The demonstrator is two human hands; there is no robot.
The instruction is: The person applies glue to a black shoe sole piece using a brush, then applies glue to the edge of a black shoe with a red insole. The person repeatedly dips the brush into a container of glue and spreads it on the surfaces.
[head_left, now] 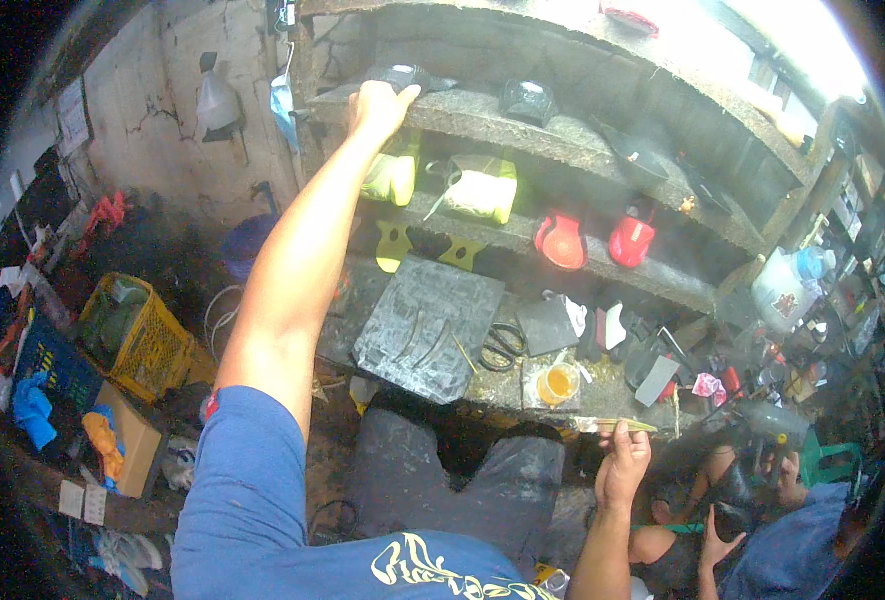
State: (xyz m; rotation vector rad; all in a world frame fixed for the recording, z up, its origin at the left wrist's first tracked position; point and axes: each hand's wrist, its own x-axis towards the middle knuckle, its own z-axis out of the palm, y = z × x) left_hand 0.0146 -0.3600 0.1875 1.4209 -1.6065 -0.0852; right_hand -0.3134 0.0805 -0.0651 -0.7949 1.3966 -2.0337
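My left hand point(375, 110) reaches up to the top shelf and grips a black shoe point(399, 75); the fingertips are partly hidden. Along the same shelf stands another black shoe point(528, 102). Low on the right, at the bench's front edge, my right hand point(622, 468) pinches a slim brush point(617, 426) with a pale handle, held level with its bristle end to the left. Close by on the bench is a clear cup point(558, 383) of amber liquid. A dark flat board point(429, 328) with thin curved strips on it lies over my knees and the bench edge.
Yellow-green shoes point(477, 188) and red shoes point(630, 236) sit on the lower shelf. Black-handled scissors point(503, 346) lie beside the board. A yellow crate point(140, 328) stands at left. At lower right, a co-worker's hands hold a dark shoe point(733, 500). A white jug point(784, 290) stands behind.
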